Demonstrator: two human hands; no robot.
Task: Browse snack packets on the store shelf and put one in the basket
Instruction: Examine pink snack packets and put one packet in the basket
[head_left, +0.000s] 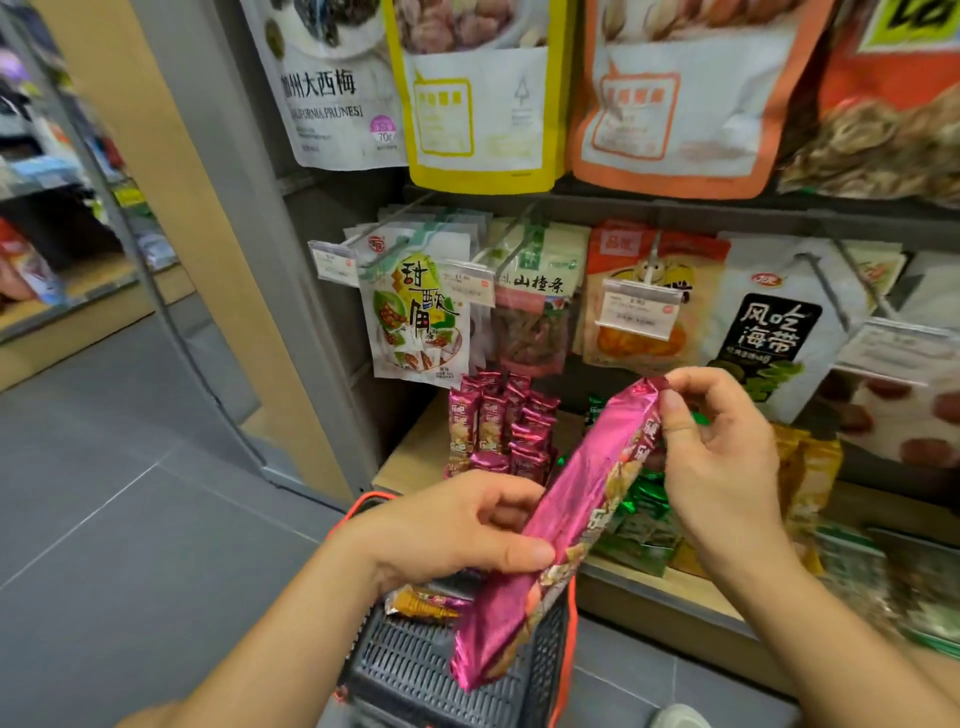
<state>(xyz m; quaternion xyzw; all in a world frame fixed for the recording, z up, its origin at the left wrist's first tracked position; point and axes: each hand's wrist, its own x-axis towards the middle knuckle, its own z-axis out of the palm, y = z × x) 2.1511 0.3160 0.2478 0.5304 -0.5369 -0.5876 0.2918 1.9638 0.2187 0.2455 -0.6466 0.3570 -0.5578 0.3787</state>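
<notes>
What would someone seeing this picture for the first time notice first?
First the long shiny magenta foil snack packet, held aslant mid-frame: the left hand grips its middle and the right hand pinches its top end. Just below is the dark plastic mesh basket with red-orange handles, with an orange wrapped snack inside. Behind, matching magenta packets stand upright on the wooden shelf.

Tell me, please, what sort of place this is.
Most likely a shop's snack aisle: snack pouches hang behind price tags, and a shopping basket is below the held pink packet.
</notes>
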